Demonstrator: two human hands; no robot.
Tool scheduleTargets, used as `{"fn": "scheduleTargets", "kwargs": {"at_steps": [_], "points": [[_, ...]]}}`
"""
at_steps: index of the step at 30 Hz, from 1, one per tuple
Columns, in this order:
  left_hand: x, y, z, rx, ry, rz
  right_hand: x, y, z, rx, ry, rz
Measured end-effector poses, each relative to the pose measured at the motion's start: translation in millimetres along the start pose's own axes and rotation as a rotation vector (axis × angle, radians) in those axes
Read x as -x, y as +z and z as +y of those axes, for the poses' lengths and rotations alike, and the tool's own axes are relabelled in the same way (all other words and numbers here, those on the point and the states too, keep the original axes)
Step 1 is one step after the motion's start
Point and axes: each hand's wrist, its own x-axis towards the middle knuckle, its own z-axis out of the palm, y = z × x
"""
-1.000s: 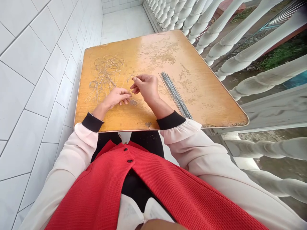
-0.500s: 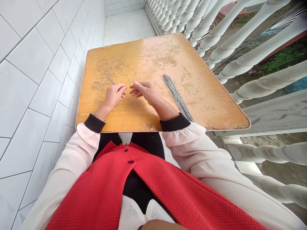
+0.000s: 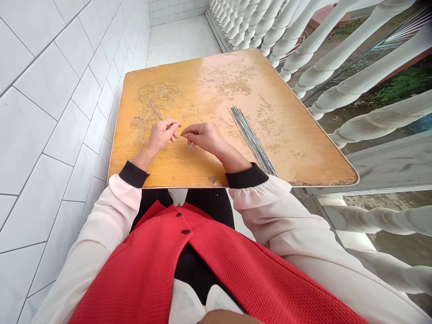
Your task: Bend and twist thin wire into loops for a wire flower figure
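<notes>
Over the near left part of the table, my left hand [image 3: 164, 134] is closed in a pinch, apparently on a thin metal wire whose full length I cannot make out. My right hand [image 3: 204, 135] pinches close beside it, fingertips almost meeting the left ones, apparently on the same wire. A small curved piece of wire [image 3: 191, 114] shows just beyond the fingers. Behind my left hand lies a loose tangle of bent, looped wires [image 3: 158, 94]. To the right of my right hand rests a bundle of straight grey wires [image 3: 253, 139].
The worn wooden table [image 3: 297, 153] has peeling patches and a pale stained area. A white tiled wall [image 3: 60, 121] runs along the left. White balusters [image 3: 324, 99] line the right side, with ground and greenery beyond them.
My right hand's fingers have closed from a looser, spread pose into a pinch and come nearer the left fingertips. My left hand stays pinched. The view has shifted slightly.
</notes>
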Motion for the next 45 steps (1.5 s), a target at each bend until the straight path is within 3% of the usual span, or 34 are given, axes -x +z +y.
{"fn": "scheduleTargets", "kwargs": {"at_steps": [3,6,16,24,27,32,38,45], "points": [[1,-5.6,6,0.132,-0.066,-0.084,2,-3,-1,0.032,-0.035,-0.025],[2,-7.2,7,0.083,-0.049,-0.091,2,-4,-2,0.059,-0.052,-0.035],[4,4.5,-4,-0.548,0.191,0.119,6,-1,-12,-0.016,-0.048,0.034],[4,2.8,-4,-0.562,0.183,0.212,0,-11,-8,-0.027,0.079,0.01],[3,1.6,-3,-0.557,0.152,0.232,-4,-15,-3,-0.106,0.127,0.066],[5,8.0,-1,-0.585,0.145,0.207,-6,-20,-2,-0.369,0.129,0.256],[13,21.9,1,-0.631,0.197,0.079,-6,-13,-12,-0.446,0.136,0.213],[17,21.5,3,-0.425,0.224,0.008,-11,-11,-3,-0.496,0.162,0.183]]}}
